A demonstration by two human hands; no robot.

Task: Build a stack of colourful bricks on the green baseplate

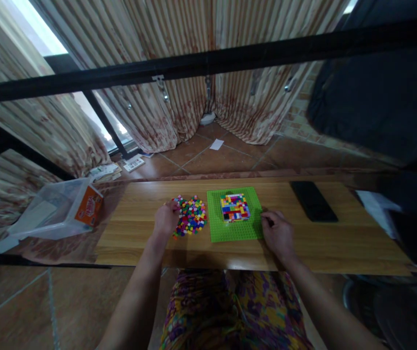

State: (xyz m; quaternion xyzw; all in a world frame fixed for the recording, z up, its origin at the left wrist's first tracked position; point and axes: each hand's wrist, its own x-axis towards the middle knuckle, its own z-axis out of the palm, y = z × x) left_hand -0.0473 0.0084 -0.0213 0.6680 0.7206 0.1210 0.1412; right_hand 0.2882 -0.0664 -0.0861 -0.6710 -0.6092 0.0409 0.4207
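My left hand (166, 218) is at the left edge of a loose pile of small multicoloured building bricks (192, 216). Its fingers are pinched together at the pile, and what lies between them is too small to make out. Right of the pile lies a flat green baseplate (219, 234) covered in studs. On it stands a compact, roughly square block of joined bricks (235, 207) in mixed colours. My right hand (277, 232) rests at the baseplate's right edge with curled fingers, thumb and forefinger close together. Whether they grip anything there is hidden.
The narrow wooden table (354, 248) carries a black phone-like slab (313, 201) on the right. A clear plastic box (59, 209) with an orange label stands left of the table. Behind run a dark metal bar (186, 67) and striped curtains (179, 29).
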